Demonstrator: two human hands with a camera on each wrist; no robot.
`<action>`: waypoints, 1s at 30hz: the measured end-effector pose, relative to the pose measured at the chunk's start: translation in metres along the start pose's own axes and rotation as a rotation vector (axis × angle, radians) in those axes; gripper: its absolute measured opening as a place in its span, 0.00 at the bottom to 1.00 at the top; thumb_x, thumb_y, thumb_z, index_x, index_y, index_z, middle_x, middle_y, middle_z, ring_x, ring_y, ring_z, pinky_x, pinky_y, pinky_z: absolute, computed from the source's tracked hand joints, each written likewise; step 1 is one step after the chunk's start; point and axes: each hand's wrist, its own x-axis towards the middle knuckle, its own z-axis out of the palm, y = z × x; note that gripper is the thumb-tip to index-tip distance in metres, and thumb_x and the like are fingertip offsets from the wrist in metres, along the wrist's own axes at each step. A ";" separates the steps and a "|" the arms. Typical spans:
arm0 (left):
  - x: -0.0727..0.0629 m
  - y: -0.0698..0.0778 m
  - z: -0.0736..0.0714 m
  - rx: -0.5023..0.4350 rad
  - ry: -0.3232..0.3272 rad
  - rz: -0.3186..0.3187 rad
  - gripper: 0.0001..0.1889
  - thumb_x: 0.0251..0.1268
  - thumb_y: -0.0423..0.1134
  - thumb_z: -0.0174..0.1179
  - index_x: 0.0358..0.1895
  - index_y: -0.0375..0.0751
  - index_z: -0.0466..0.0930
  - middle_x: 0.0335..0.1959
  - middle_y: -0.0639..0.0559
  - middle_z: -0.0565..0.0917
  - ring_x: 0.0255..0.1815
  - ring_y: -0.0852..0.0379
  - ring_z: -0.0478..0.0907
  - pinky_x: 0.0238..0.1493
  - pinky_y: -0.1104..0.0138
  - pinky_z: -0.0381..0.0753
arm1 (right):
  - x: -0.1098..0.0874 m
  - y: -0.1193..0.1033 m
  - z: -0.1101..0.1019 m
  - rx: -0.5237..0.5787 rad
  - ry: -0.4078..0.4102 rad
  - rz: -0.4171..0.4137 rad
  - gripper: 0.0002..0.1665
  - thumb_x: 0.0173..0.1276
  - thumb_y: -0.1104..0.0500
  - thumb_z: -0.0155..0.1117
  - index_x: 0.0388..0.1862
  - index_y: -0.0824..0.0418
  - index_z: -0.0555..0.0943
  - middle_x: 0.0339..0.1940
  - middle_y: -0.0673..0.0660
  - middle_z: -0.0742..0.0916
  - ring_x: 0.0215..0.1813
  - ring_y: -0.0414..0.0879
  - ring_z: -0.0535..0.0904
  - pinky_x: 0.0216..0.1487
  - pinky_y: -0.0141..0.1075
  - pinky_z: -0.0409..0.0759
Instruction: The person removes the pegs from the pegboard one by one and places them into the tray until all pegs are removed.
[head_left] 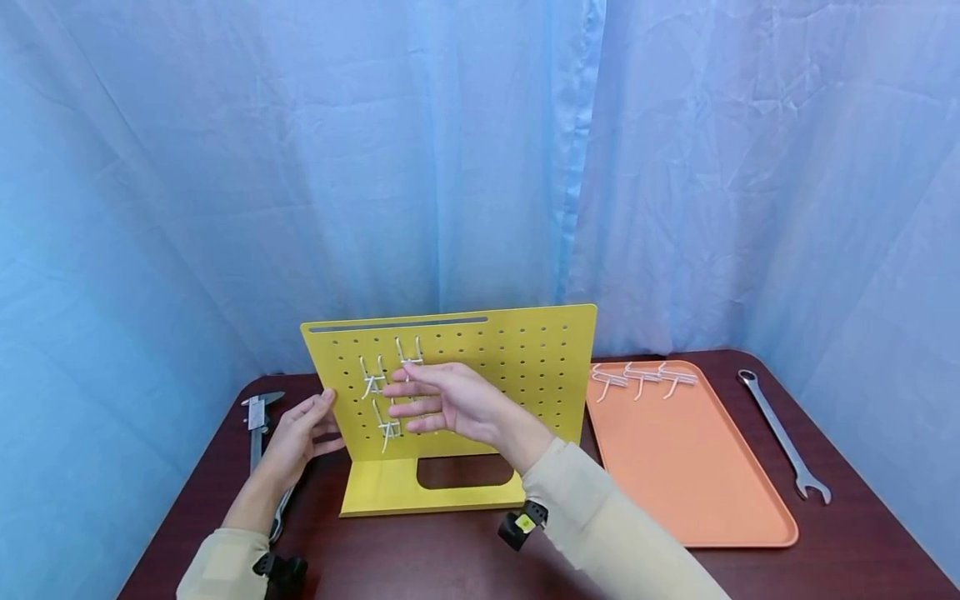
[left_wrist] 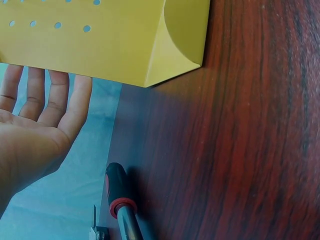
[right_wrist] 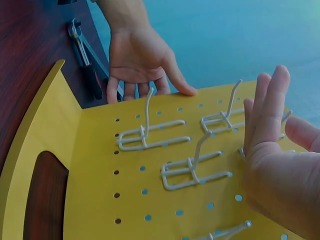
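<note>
Pegboard [head_left: 532,367] stands on its base between the two hands, its left edge gripped by the left hand [head_left: 302,432], with the thumb against the front and the other fingers running nearly straight behind, their tips hidden by the panel. The right hand [head_left: 453,406] is raised before the perforated face, its fingers extended, slightly spread and pointing left. White hooks [head_left: 386,428] sit on the board around these fingers: two just left of their tips, one just above them near the thumb, and others partly or wholly hidden by the hand in the head view. Whether the thumb or forefinger touches the nearest hook cannot be told. Well to the right of the right fingers lies an orange tray [head_left: 690,467], three more hooks side by side near its far edge, and farther right still is a wrench [head_left: 783,435]. Just left of the left fingers, a caliper [head_left: 257,417] lies on the dark table [head_left: 420,558]; nearer the person than those fingers, beside the left wrist, is a black-and-red-handled tool [left_wrist: 118,186]. Cream sleeves [head_left: 622,517] reach down the forearms behind the fingers, and blue curtains [head_left: 480,167] hang beyond the fingers and the board.
</note>
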 end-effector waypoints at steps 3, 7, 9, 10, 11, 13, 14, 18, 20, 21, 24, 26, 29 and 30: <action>0.000 0.000 -0.001 -0.004 0.006 -0.001 0.17 0.79 0.57 0.52 0.51 0.52 0.84 0.41 0.52 0.85 0.43 0.54 0.84 0.47 0.56 0.86 | 0.004 0.001 0.002 0.054 0.009 -0.005 0.27 0.82 0.53 0.54 0.68 0.72 0.71 0.59 0.63 0.85 0.43 0.47 0.89 0.39 0.36 0.87; 0.001 -0.002 -0.001 -0.002 0.013 -0.007 0.18 0.78 0.58 0.52 0.51 0.52 0.84 0.41 0.51 0.85 0.44 0.53 0.84 0.47 0.56 0.86 | 0.005 0.003 0.001 0.106 0.022 -0.005 0.26 0.82 0.54 0.53 0.69 0.71 0.70 0.60 0.64 0.85 0.42 0.45 0.89 0.39 0.34 0.86; 0.002 -0.004 0.000 -0.001 0.017 -0.012 0.18 0.78 0.58 0.52 0.52 0.52 0.84 0.41 0.51 0.85 0.44 0.53 0.84 0.47 0.56 0.86 | 0.005 0.003 0.000 0.120 0.030 -0.005 0.27 0.82 0.54 0.53 0.69 0.71 0.70 0.62 0.64 0.84 0.41 0.45 0.89 0.39 0.33 0.86; 0.003 -0.004 0.001 0.000 0.020 -0.013 0.19 0.78 0.58 0.52 0.52 0.52 0.84 0.41 0.51 0.85 0.44 0.53 0.84 0.47 0.56 0.86 | 0.005 0.003 0.000 0.123 0.034 -0.008 0.27 0.82 0.54 0.53 0.70 0.71 0.70 0.62 0.65 0.83 0.41 0.44 0.89 0.39 0.32 0.86; 0.004 -0.005 0.002 -0.001 0.021 -0.013 0.19 0.77 0.59 0.53 0.53 0.51 0.84 0.41 0.51 0.85 0.44 0.53 0.84 0.48 0.55 0.86 | 0.004 0.003 -0.001 0.122 0.036 -0.013 0.27 0.82 0.54 0.53 0.70 0.71 0.70 0.62 0.65 0.83 0.41 0.44 0.89 0.39 0.32 0.86; 0.006 -0.005 0.004 -0.007 0.021 -0.013 0.20 0.77 0.59 0.53 0.53 0.50 0.84 0.42 0.50 0.85 0.44 0.52 0.84 0.48 0.55 0.86 | 0.003 0.002 -0.001 0.127 0.041 -0.019 0.27 0.82 0.54 0.53 0.70 0.70 0.70 0.61 0.64 0.84 0.39 0.43 0.89 0.38 0.31 0.85; 0.006 -0.006 0.005 -0.007 0.021 -0.013 0.20 0.77 0.59 0.53 0.53 0.50 0.84 0.42 0.50 0.85 0.44 0.52 0.84 0.48 0.55 0.86 | 0.002 0.001 -0.001 0.129 0.043 -0.021 0.27 0.82 0.54 0.53 0.70 0.70 0.70 0.59 0.63 0.85 0.39 0.43 0.88 0.37 0.31 0.85; 0.004 -0.006 0.005 -0.002 0.025 -0.019 0.20 0.77 0.59 0.53 0.54 0.51 0.84 0.42 0.50 0.85 0.44 0.52 0.84 0.48 0.55 0.86 | 0.001 0.001 0.001 0.140 0.039 -0.024 0.26 0.82 0.54 0.53 0.69 0.71 0.70 0.51 0.57 0.89 0.36 0.41 0.88 0.35 0.30 0.85; 0.001 -0.005 0.004 0.006 0.038 -0.022 0.19 0.77 0.59 0.53 0.54 0.52 0.84 0.42 0.50 0.85 0.44 0.52 0.84 0.47 0.56 0.86 | 0.002 0.002 0.003 0.151 0.026 -0.023 0.26 0.83 0.55 0.52 0.70 0.71 0.70 0.49 0.55 0.89 0.35 0.41 0.87 0.35 0.30 0.84; 0.000 -0.004 0.003 0.008 0.045 -0.020 0.18 0.77 0.58 0.53 0.53 0.52 0.84 0.42 0.51 0.85 0.44 0.53 0.84 0.47 0.56 0.86 | 0.002 0.002 0.004 0.156 0.020 -0.022 0.26 0.82 0.55 0.52 0.70 0.71 0.70 0.49 0.55 0.89 0.35 0.40 0.87 0.35 0.29 0.84; -0.003 -0.003 0.002 0.006 0.054 -0.010 0.18 0.78 0.57 0.53 0.52 0.51 0.84 0.41 0.51 0.85 0.43 0.53 0.84 0.46 0.56 0.87 | 0.003 0.003 0.006 0.170 0.015 -0.021 0.26 0.82 0.56 0.53 0.70 0.71 0.70 0.48 0.54 0.89 0.34 0.40 0.87 0.35 0.29 0.84; -0.003 -0.002 0.001 0.004 0.044 -0.008 0.18 0.78 0.57 0.53 0.52 0.51 0.84 0.41 0.51 0.85 0.43 0.53 0.84 0.46 0.56 0.87 | 0.003 0.003 0.006 0.170 0.024 -0.018 0.26 0.82 0.56 0.53 0.70 0.71 0.71 0.48 0.54 0.89 0.34 0.40 0.87 0.35 0.29 0.84; -0.001 -0.001 0.001 0.003 0.032 -0.011 0.18 0.78 0.58 0.53 0.51 0.52 0.85 0.41 0.51 0.86 0.43 0.53 0.85 0.47 0.56 0.86 | 0.002 0.002 0.006 0.172 0.039 -0.016 0.25 0.82 0.56 0.54 0.69 0.70 0.71 0.48 0.54 0.89 0.34 0.40 0.87 0.35 0.29 0.84; 0.000 -0.001 0.001 0.003 0.031 -0.013 0.18 0.78 0.58 0.53 0.51 0.52 0.85 0.41 0.51 0.86 0.43 0.53 0.85 0.47 0.56 0.86 | 0.002 0.002 0.006 0.174 0.042 -0.016 0.25 0.81 0.56 0.54 0.69 0.70 0.72 0.49 0.54 0.89 0.34 0.40 0.87 0.35 0.29 0.84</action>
